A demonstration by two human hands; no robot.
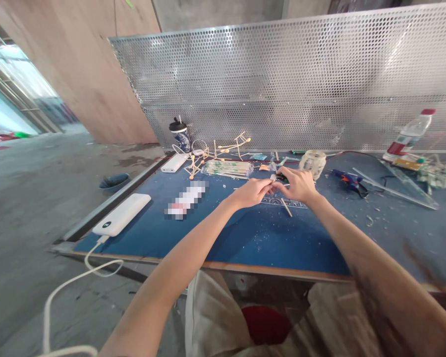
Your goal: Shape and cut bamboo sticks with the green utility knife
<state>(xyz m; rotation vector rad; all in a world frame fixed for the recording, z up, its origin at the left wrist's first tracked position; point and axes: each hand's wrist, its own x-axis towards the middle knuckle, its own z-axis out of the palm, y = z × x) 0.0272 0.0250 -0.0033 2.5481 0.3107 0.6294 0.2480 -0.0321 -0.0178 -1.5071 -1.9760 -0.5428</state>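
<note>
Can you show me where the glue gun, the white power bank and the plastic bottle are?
glue gun (347,179): head view, on its blue body.
white power bank (122,214): head view, middle of its top face.
plastic bottle (409,135): head view, on its clear side.

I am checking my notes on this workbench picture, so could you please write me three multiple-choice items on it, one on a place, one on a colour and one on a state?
1. Where does the white power bank lie?
A. near the table's left edge
B. beside the plastic bottle
C. under the glass jar

2. What colour is the glue gun?
A. yellow
B. blue
C. green

3. How are the left hand and the right hand placed?
A. resting far apart
B. both raised off the table
C. fingertips meeting over the blue mat

Answers:
1. A, it sits by the left edge with its cable hanging off.
2. B, its body is blue.
3. C, the fingertips come together, pinching something too small to identify.
</note>
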